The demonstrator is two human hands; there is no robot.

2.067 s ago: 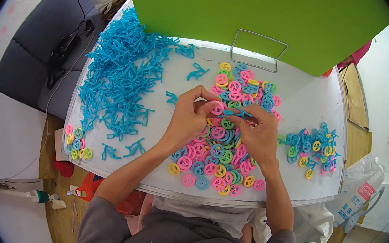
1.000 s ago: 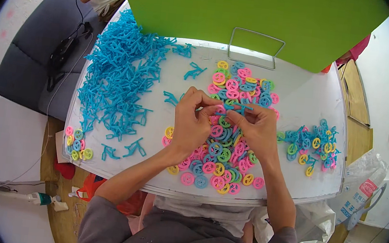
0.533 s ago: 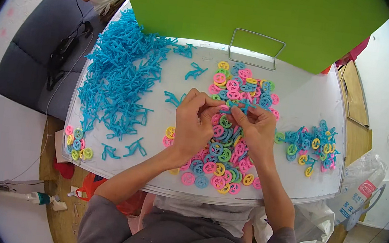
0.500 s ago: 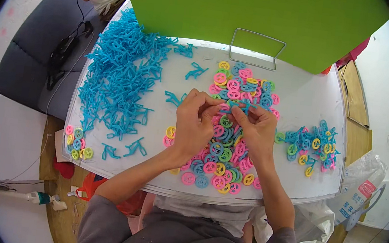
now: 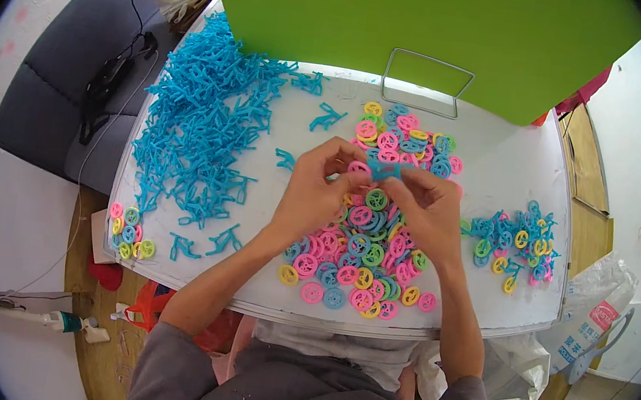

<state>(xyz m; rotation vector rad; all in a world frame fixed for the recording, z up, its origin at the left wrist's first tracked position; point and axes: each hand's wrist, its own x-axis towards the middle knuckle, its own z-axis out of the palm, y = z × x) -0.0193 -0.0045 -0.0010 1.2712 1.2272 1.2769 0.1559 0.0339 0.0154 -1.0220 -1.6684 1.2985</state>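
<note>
Head view: left hand (image 5: 320, 188) grasps pink wheel (image 5: 360, 168); right hand (image 5: 432, 209) pinches blue frame piece (image 5: 387, 170) just beside it. Coloured wheels (image 5: 359, 245) lie heaped beneath.

The frames (image 5: 206, 124) and wheels (image 5: 359, 245) look like smooth plastic, the panel (image 5: 428, 19) matt, the wire loop (image 5: 433, 61) metal.

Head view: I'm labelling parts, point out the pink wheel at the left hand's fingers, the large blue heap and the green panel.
Pink wheel (image 5: 358, 168), head view: its visible face.
Large blue heap (image 5: 208, 112), head view: its middle.
Green panel (image 5: 427, 26), head view: flat face.
</note>
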